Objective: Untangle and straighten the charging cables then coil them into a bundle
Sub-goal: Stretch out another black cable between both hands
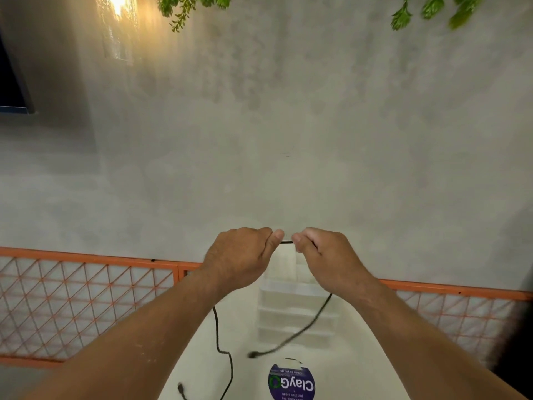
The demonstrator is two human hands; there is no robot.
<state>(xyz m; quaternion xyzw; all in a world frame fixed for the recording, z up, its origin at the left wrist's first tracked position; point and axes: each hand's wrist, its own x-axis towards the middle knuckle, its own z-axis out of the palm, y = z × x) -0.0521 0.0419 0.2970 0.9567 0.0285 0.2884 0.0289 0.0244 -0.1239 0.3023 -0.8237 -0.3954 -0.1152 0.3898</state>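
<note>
closest to the camera, below the fingers, a round purple sticker [291,381] sits on the pale desk [360,368], and the slack of the black charging cable [305,324] trails across that surface: one plug end [181,388] lies at the near left, another end [253,354] hangs or rests just above the sticker, too blurred to tell whether it touches the desk. from the left hand [239,261] a strand drops down and wanders toward the near edge; from the right hand [328,261] another strand swings down and leftward. both hands are raised above the desk, close together but apart, and the fingers of each are curled and pressed together, thumb against forefinger, pinching the cable so that a short stretch of it [287,242] runs level and taut between the two pinches. it looks held this way to pull a kink out of that short length, with the loose ends left dangling so they can untwist freely; that is a judgement, and coiling seems not yet begun. behind the fingers stands a stack of clear plastic drawers [297,313], partly hidden by the hands. farther off runs an orange mesh railing [86,295], then a grey wall [288,125] with a lit lamp [117,27] and green leaves [432,8] at the top.
</note>
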